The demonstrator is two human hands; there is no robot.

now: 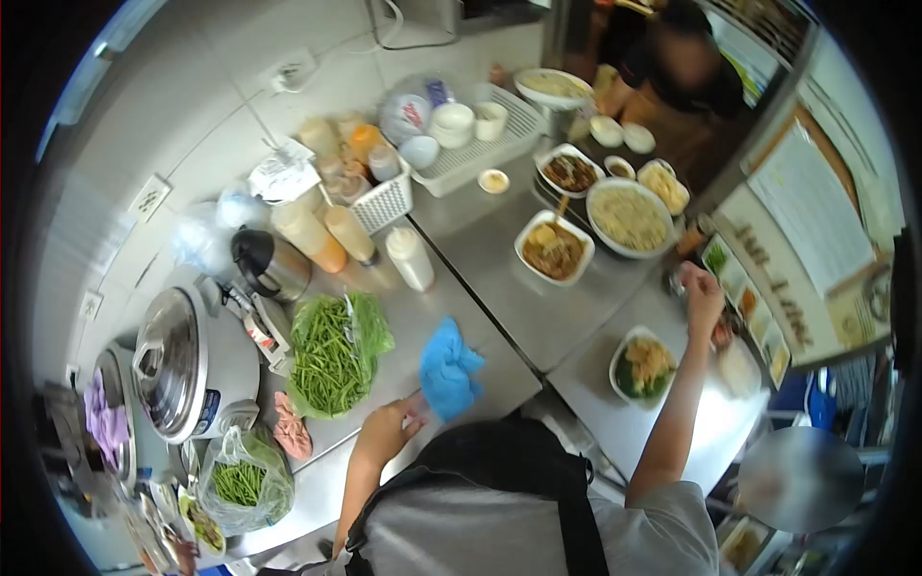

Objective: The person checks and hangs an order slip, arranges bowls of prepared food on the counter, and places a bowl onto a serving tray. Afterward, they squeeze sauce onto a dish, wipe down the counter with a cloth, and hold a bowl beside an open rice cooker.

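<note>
At the front edge of the steel counter, my left hand has its fingers curled at the lower edge of a crumpled blue cloth. My right hand reaches forward on the right, fingertips bunched together beside a small dark container; anything between them is too small to make out. Below that arm stands a white bowl with food, pale brown on top and green beneath. A row of small trays with green, red and pale contents lies beyond my right hand.
Green beans in a plastic bag lie left of the cloth. A white squeeze bottle, a thermal jug and a large lidded pot stand behind. Filled bowls occupy the middle counter. Another person stands at the far side.
</note>
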